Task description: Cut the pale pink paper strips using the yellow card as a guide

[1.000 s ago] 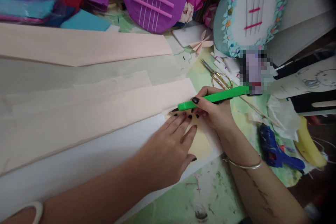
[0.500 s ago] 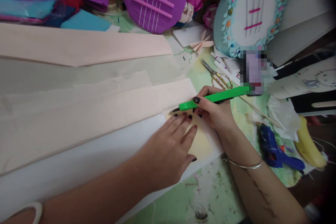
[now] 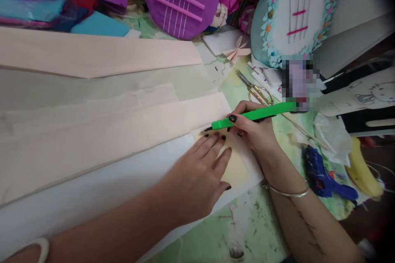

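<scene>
My right hand (image 3: 254,129) is closed around a green utility knife (image 3: 259,114), thumb on top, its dark narrow tip pointing left. That tip rests at the lower right edge of a long pale peach strip (image 3: 123,135), near a small yellowish piece (image 3: 236,164). Flat beside it, fingers stretched out, my left hand (image 3: 200,176) presses on the white sheet (image 3: 123,185) and the yellowish piece. Its fingertips are just below the knife tip. Whether the tip has cut into the material I cannot tell.
Gold-handled scissors (image 3: 254,88) lie beyond my right hand. A blue glue gun (image 3: 328,174) and a banana (image 3: 364,168) sit to the right. Behind stand a purple stringed-instrument model (image 3: 182,2) and a light blue one (image 3: 296,12). Another peach strip (image 3: 101,53) lies at the back left.
The knife and my right hand have shifted very slightly to the right. My left hand stays in place.
</scene>
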`<state>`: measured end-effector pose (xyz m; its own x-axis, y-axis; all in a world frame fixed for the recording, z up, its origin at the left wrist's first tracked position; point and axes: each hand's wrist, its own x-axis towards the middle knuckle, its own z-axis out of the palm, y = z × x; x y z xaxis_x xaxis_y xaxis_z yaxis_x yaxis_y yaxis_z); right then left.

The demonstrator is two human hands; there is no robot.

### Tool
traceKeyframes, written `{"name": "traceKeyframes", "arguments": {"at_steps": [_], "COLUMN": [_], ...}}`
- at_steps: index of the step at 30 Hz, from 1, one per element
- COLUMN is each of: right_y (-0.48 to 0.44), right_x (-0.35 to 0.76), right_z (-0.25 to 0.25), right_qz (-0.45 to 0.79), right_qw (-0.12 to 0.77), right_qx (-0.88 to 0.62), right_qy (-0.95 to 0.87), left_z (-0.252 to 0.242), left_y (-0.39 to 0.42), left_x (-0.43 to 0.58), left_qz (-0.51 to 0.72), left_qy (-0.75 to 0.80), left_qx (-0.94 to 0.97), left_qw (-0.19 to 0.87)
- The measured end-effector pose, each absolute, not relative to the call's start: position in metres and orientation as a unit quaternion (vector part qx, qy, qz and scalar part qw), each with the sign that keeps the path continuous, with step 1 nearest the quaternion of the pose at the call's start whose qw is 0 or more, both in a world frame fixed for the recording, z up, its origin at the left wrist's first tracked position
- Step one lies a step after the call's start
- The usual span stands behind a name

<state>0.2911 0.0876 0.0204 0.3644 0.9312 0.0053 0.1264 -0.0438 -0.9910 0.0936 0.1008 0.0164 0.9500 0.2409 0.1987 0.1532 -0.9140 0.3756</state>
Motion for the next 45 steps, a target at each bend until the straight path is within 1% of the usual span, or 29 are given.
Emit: {"name": "traceKeyframes", "arguments": {"at_steps": [12, 16, 45], "right_y": [0.0876, 0.0883, 0.0888], "right_x": [0.2926, 0.2948, 0.2948], "right_z": [0.0221, 0.0208, 0.0218], "right_qz": [0.358, 0.373, 0.376], "right_qw": [0.551, 0.557, 0.567], "right_qx": [-0.611, -0.605, -0.616], "right_qy": [-0.443, -0.429, -0.397], "left_z": [0.0172, 0.0158, 0.0161], "left_y": [0.1013, 0.1007, 0.101], "left_x": [0.0935, 0.0936, 0.0935], "left_qz": [0.122, 0.121, 0.123], "left_qy": [0.099, 0.104, 0.103], "left_qx": [0.97, 0.971, 0.971], "left_qw": [0.183, 0.178, 0.175]}}
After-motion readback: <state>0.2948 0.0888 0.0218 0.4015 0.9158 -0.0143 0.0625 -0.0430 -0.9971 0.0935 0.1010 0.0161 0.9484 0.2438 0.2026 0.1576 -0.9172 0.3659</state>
